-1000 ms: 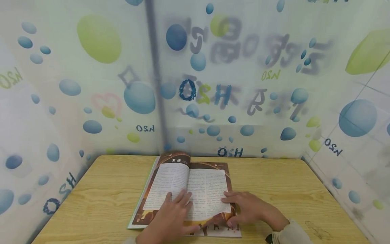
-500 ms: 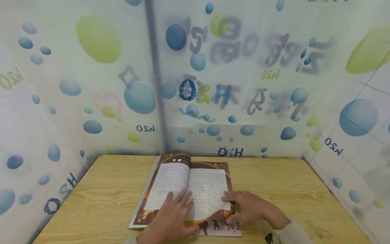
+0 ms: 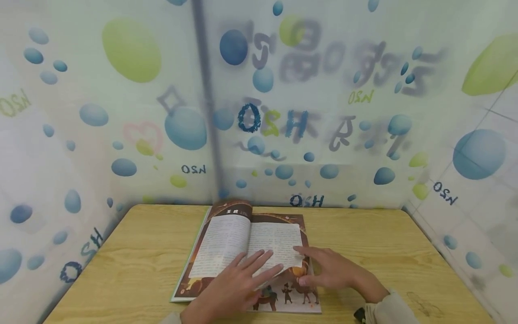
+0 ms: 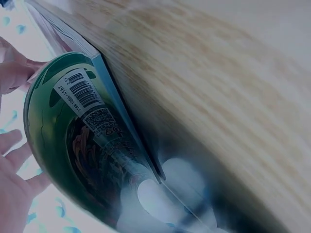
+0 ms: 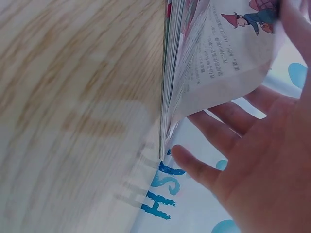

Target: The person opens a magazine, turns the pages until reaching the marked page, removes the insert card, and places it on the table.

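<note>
An open magazine (image 3: 226, 245) lies on the table, with dark brown borders and printed text on white panels. My left hand (image 3: 232, 285) rests across its lower middle, fingers spread and fairly straight. At the right edge my right hand (image 3: 336, 272) holds a page (image 3: 277, 238), index fingertip on the text side and thumb near the lower edge. In the right wrist view that page (image 5: 209, 73) stands lifted and curved, with fingers (image 5: 223, 133) passing behind it. Camels and small figures (image 3: 287, 294) show on the sheet beneath. The left wrist view shows the curved green back cover (image 4: 53, 126) with a barcode.
A wooden table (image 3: 133, 261) carries the magazine. Behind it and at both sides hang white sheets (image 3: 323, 135) printed with blue and green drops and mirrored H2O lettering. A pale sleeve (image 3: 390, 310) covers the right forearm, with a small dark item at the wrist.
The page's lower right corner has risen and bent back, uncovering more of the camel picture below. My left fingers have shifted right and spread; my right hand has moved slightly up.
</note>
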`<state>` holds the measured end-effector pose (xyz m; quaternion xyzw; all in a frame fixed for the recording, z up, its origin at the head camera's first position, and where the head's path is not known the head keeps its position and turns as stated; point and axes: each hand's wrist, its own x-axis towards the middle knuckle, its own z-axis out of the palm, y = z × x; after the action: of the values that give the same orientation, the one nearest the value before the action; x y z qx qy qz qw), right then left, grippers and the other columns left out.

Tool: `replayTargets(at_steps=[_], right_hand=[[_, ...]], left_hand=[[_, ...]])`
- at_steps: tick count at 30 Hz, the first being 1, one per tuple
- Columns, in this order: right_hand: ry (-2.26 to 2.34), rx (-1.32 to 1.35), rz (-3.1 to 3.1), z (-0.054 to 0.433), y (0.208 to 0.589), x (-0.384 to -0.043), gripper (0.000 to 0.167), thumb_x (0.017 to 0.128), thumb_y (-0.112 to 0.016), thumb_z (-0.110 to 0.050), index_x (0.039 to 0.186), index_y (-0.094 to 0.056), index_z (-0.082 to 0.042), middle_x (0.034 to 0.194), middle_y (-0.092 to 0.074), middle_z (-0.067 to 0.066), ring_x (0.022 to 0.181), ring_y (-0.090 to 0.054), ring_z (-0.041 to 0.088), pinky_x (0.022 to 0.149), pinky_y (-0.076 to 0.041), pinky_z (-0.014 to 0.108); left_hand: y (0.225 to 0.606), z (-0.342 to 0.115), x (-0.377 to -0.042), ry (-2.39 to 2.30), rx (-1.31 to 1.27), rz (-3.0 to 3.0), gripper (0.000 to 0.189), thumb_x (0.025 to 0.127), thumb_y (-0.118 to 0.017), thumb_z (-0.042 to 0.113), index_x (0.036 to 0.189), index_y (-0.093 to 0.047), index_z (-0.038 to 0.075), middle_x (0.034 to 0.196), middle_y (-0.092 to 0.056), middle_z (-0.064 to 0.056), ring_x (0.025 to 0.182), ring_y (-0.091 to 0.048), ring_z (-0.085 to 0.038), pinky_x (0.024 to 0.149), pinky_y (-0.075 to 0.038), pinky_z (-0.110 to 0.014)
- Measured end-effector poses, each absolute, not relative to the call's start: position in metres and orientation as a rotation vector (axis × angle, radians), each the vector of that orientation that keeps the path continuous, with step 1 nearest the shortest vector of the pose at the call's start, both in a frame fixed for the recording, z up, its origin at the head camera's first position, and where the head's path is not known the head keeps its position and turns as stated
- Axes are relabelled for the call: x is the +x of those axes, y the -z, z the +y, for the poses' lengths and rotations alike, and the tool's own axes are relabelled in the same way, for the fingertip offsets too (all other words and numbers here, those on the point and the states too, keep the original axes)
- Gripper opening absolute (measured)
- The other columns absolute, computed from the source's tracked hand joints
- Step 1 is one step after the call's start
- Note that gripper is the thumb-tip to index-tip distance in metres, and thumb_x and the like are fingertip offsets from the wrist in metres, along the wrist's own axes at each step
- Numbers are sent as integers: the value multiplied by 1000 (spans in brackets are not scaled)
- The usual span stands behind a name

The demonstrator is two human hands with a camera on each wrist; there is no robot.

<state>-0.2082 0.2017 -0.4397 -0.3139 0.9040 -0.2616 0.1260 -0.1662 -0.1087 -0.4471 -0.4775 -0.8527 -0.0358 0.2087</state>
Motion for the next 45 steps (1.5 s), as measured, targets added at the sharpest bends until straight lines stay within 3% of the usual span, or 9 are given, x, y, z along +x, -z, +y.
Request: replayTargets(at_steps=[7, 15, 22, 26, 31, 38, 45], right_hand=[[811, -869, 2668, 202, 440, -207, 64, 101, -51, -48, 154, -38, -15, 154, -42, 12, 138, -43, 38, 104, -38, 65], [953, -878, 2677, 203, 439, -207, 52, 109, -34, -34, 158, -28, -18, 160, -31, 9, 145, -31, 36, 110, -29, 65], [866, -790, 2797, 208, 441, -209, 67, 105, -43, -43, 160, -17, -15, 163, -23, 11, 146, -28, 37, 112, -23, 66], [815, -710, 2774, 209, 445, -211, 76, 102, -47, -50, 160, -18, -11, 164, -21, 11, 147, -26, 37, 113, -22, 65], [658, -712, 2753, 208, 447, -211, 89, 91, -58, -62, 157, -29, -9, 161, -28, 12, 146, -30, 36, 113, -22, 66], [546, -824, 2621, 205, 446, -203, 98, 71, -77, -66, 151, -44, -19, 159, -36, 8, 143, -36, 35, 111, -25, 66], [460, -850, 2644, 201, 442, -199, 102, 65, -82, -64, 148, -48, -15, 157, -38, 10, 141, -38, 35, 110, -31, 62]], left_hand=[[448, -109, -167, 117, -1354, -2339, 92, 82, -80, 25, 158, -28, 28, 164, -24, -7, 144, -37, -23, 102, -47, -49], [448, -109, -167, 16, -1349, -2284, 88, 77, -85, 25, 153, -40, 26, 163, -26, -8, 145, -34, -25, 108, -41, -50], [445, -110, -167, -109, -1341, -2271, 75, 84, -79, 33, 150, -45, 25, 164, -24, -7, 151, -21, -23, 114, -32, -52], [444, -111, -168, -199, -1309, -2257, 65, 86, -76, 36, 146, -52, 27, 161, -31, -6, 149, -24, -24, 115, -28, -52], [443, -112, -169, -322, -1278, -2272, 41, 91, -70, 32, 132, -66, 27, 156, -40, -6, 146, -32, -27, 117, -24, -53], [443, -114, -169, -365, -1291, -2345, 35, 88, -70, 32, 121, -72, 24, 151, -47, -8, 145, -35, -29, 117, -22, -56], [443, -115, -169, -387, -1284, -2330, 30, 88, -68, 35, 113, -74, 21, 148, -52, -8, 144, -37, -27, 115, -26, -57]])
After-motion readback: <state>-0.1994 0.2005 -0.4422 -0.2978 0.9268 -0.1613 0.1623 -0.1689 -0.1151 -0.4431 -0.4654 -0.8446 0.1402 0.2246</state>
